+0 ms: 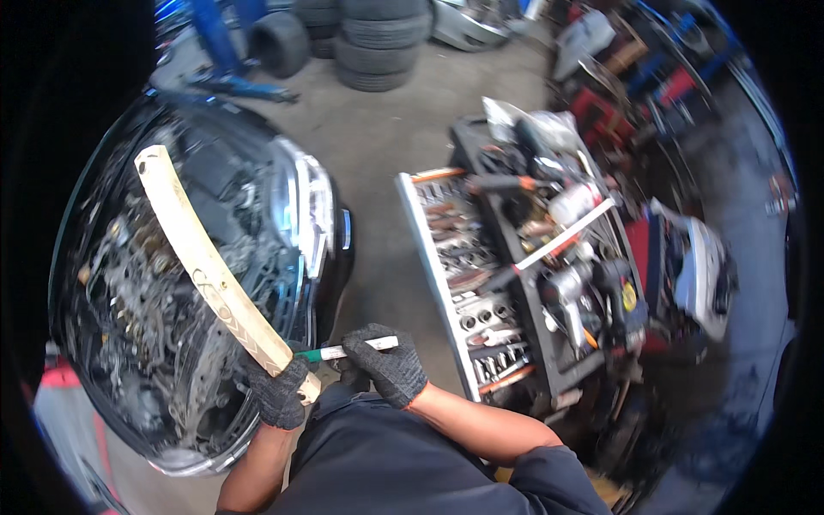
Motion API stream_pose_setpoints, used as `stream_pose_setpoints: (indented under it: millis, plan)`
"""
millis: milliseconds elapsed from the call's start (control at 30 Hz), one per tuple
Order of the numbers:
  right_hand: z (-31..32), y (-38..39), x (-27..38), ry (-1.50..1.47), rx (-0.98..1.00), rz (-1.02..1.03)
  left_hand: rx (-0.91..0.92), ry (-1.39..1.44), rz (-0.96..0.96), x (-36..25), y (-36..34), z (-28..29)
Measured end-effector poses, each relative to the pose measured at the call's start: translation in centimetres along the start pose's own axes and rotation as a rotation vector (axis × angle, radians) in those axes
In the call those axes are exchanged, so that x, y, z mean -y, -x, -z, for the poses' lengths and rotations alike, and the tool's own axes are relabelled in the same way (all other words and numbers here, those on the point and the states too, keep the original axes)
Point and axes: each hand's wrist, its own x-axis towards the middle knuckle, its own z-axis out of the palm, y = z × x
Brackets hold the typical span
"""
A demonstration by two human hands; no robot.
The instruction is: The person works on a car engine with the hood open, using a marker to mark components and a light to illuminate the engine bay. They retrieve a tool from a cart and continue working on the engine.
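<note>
My left hand, in a dark knit glove, is closed around the lower end of a long pale wooden bar. The bar tilts up and to the left over the open engine bay, and dark line markings run along its face. Closed on a white and green marker pen is my gloved right hand. The pen's green end lies right beside the left hand and the bar; whether the left fingers touch it too I cannot tell.
A dark car's engine bay stands at the left. To the right, a tool cart's drawer is pulled out, holding sockets and wrenches, with a cluttered tray above. Stacked tires and a blue lift post are at the back.
</note>
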Motion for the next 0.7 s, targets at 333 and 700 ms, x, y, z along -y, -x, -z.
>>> stream_pose_setpoints:
  millis: [333,700]
  plan:
    - [16.0,12.9,-1.5,0.159,-0.795,0.261,0.289,0.016,0.265,2.2,0.4,-12.2]
    - [21.1,7.4,-3.2,0.975,-0.852,0.305,0.425,-0.084,0.306,2.0,4.0,-16.7]
